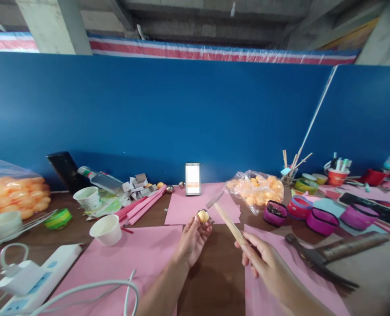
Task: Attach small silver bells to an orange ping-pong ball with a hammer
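My left hand [192, 240] holds a small orange ball [203, 215] in a metal ring at its fingertips, above the brown table [214, 267]. My right hand [267, 259] grips the wooden handle of a small hammer [226, 219]. The hammer's metal head [214, 199] hovers just right of and above the ball, over a pink paper sheet [184, 208].
A clear bag of orange balls [255, 186] lies behind the hammer, another bag [13, 193] at far left. Magenta pouches [321, 219], a larger claw hammer [313, 259], paper cups [107, 229], a white power strip [33, 281] with cables, and a blue wall behind.
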Demonstrator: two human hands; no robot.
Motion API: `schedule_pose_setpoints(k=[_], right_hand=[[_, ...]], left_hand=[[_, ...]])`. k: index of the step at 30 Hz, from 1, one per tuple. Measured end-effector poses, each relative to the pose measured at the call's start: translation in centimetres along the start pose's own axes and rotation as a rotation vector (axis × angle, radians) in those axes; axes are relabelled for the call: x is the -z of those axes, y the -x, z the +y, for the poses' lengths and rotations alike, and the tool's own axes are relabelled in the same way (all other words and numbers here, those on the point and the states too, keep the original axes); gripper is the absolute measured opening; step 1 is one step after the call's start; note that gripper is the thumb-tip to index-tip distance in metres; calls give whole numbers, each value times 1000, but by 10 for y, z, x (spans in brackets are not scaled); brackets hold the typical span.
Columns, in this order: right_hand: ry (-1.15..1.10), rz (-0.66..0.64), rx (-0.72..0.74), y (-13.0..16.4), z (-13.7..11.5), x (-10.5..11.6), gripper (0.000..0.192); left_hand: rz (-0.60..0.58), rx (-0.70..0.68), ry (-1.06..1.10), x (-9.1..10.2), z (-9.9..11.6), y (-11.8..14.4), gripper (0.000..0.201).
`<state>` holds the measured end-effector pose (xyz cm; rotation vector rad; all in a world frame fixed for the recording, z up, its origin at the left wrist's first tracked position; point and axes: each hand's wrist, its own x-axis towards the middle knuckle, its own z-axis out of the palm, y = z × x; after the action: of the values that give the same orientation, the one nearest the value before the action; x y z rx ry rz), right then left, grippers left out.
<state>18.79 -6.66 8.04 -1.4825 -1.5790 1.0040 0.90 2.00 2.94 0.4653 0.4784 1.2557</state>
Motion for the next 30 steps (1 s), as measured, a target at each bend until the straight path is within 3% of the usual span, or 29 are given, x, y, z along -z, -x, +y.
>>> schedule_pose_setpoints(k=[9,23,30], right_hand=[[19,-8,12,3,-2,1,36],[95,25,54,2,1,-5,36],[98,26,59,0,1,-5,40]], left_hand=[[119,-74,77,2,2,-6,15],[41,20,50,-1,2,-1,24],[88,24,68,-2,3,-1,22]])
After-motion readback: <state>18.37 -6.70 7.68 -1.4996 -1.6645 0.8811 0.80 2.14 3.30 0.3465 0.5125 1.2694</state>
